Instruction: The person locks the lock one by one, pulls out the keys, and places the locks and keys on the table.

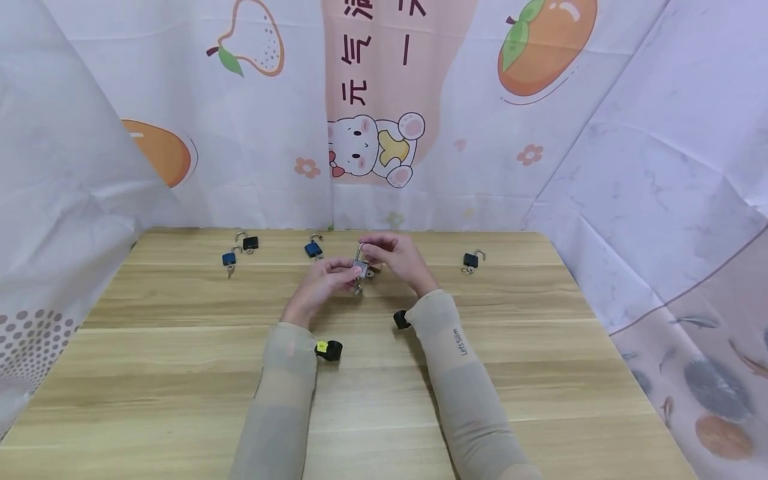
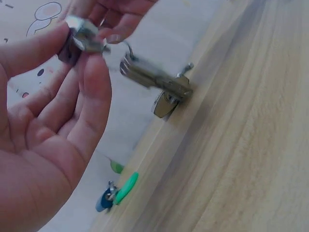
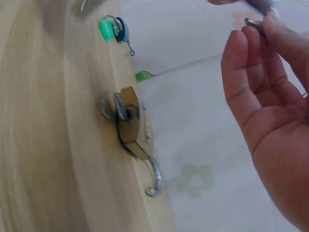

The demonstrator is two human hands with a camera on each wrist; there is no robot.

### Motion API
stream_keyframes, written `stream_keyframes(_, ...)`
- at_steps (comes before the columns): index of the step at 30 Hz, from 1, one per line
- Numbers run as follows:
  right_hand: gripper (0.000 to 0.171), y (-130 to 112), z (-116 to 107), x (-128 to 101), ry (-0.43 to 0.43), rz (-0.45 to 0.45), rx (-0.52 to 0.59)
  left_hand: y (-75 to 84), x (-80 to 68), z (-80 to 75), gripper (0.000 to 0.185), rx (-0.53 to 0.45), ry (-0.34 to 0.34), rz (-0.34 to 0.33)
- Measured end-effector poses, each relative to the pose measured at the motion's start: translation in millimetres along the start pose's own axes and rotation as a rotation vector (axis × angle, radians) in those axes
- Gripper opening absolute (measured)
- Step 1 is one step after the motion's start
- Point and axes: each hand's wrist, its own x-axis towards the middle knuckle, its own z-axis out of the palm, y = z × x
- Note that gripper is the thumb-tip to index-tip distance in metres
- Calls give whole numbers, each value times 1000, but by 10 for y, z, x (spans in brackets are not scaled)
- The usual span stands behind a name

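Note:
In the head view, a silver padlock [image 1: 361,268] is held up over the far part of the table. My left hand [image 1: 321,283] pinches its body between thumb and fingers. The right hand [image 1: 399,259] pinches the shackle at the top, which looks raised. Keys [image 1: 358,291] dangle below the body. From the left wrist, the padlock's metal end [image 2: 84,35] shows between the left thumb and fingertips, blurred. The right wrist view catches the right hand [image 3: 270,96] with fingertips at the shackle, the body mostly cut off above.
A brass-coloured padlock [image 3: 133,121] with its shackle open lies just behind the hands. Blue padlocks [image 1: 229,259] [image 1: 313,249] and black padlocks [image 1: 251,243] [image 1: 471,260], shackles open, lie along the table's far side. A printed curtain [image 1: 384,200] hangs behind the wooden table [image 1: 372,400].

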Motion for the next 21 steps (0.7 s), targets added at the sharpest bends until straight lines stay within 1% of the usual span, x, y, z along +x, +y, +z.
stream_keyframes(3,24,-22,-19,1,-7,6,-3,18,4,14,26,44,47,7)
stream_keyframes(8,28,-48,-39,-2,-17,19,18,46,-2,37,26,50,64,34)
stream_keyframes(12,29,-84,-29,-11,-8,51,54,43,-5,52,23,99,93,74)
stream_keyframes(17,28,-122,27,-7,31,94,58,10,17,84,23,168,80,90)
stream_keyframes(21,29,-142,46,1,23,75,20,-13,37,107,26,190,73,75)
